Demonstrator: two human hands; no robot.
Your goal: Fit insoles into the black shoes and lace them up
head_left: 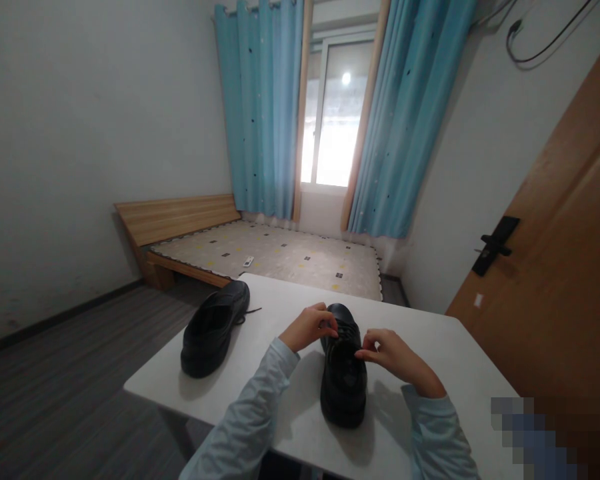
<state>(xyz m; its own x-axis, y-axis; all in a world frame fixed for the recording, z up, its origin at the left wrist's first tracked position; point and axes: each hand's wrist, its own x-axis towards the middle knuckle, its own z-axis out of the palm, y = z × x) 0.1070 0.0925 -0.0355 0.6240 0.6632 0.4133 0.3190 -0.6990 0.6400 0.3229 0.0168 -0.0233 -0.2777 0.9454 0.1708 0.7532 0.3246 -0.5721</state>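
Note:
A black lace-up shoe (344, 393) stands on the white table, its toe pointing away from me and its opening toward me. My left hand (311, 327) is closed in a pinch at the left of the lacing, on a shoelace that barely stands out against the dark shoe. On the opposite side, by the collar, the thumb and fingers of my right hand (387, 353) are pinched together on the shoelace too. The second black shoe (213, 333) rests at the table's left, with a loose lace end sticking out to its right.
The white table (405, 433) has a bed (280, 257) behind it, on which a small white remote (249, 262) lies. A wooden door (545, 267) with a black handle stands at the right. Blue curtains (263, 113) flank the window.

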